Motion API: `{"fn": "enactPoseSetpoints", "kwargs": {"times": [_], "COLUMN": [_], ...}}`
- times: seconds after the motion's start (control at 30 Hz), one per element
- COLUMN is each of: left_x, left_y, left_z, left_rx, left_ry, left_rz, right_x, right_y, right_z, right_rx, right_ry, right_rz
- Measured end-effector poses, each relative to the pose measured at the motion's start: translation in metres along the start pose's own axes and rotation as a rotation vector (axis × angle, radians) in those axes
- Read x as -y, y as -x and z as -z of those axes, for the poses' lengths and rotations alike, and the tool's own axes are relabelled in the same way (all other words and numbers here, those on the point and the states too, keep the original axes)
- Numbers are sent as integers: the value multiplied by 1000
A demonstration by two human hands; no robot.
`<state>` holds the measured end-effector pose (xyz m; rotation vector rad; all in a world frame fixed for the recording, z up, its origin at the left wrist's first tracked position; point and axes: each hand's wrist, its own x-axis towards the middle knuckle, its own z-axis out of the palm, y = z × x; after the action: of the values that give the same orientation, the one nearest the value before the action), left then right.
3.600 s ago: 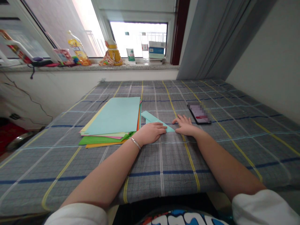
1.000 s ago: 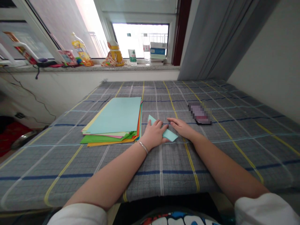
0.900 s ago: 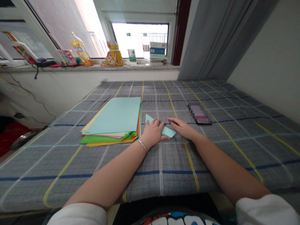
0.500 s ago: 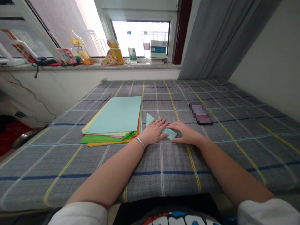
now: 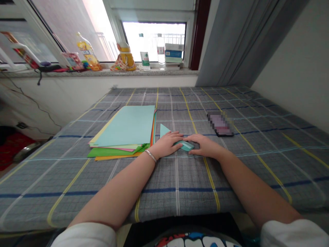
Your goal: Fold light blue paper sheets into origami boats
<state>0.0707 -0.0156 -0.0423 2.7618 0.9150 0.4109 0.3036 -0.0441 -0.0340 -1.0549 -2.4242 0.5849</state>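
A folded piece of pale turquoise paper (image 5: 177, 139) lies on a grey checked bedsheet (image 5: 231, 185), its pointed tip sticking out beyond my hands. My left hand (image 5: 167, 144), with a metal bangle (image 5: 150, 156) on the wrist, presses on the paper's left side. My right hand (image 5: 205, 146) meets the paper from the right, its fingertips on the folded end. Part of the paper is hidden under my fingers. To the left of my left hand lies a stack of coloured paper sheets (image 5: 125, 125) with a turquoise sheet on top.
A smartphone (image 5: 220, 124) with a blurred screen lies beyond my right hand. At the far end, a stone windowsill (image 5: 102, 72) holds bottles, a yellow figure and a stack of boxes. A grey curtain (image 5: 231, 41) hangs at the right, beside a wall.
My hands have moved closer together over the paper. Its near end is now folded over, and the paper looks shorter than in the earlier frames.
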Motion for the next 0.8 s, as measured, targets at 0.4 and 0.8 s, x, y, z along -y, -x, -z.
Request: {"fn": "enactPoseSetpoints", "kwargs": {"times": [0.4, 0.8], "left_x": [0, -8], "left_y": [-4, -2], "left_z": [-3, 2], "left_rx": [-143, -103], "left_ry": [54, 5], "left_rz": [-129, -83], "right_x": [4, 21], "right_y": [0, -1], "right_z": [3, 7], "right_rx": [-42, -37], "right_ry": [91, 264], "right_rz": [-15, -81]}}
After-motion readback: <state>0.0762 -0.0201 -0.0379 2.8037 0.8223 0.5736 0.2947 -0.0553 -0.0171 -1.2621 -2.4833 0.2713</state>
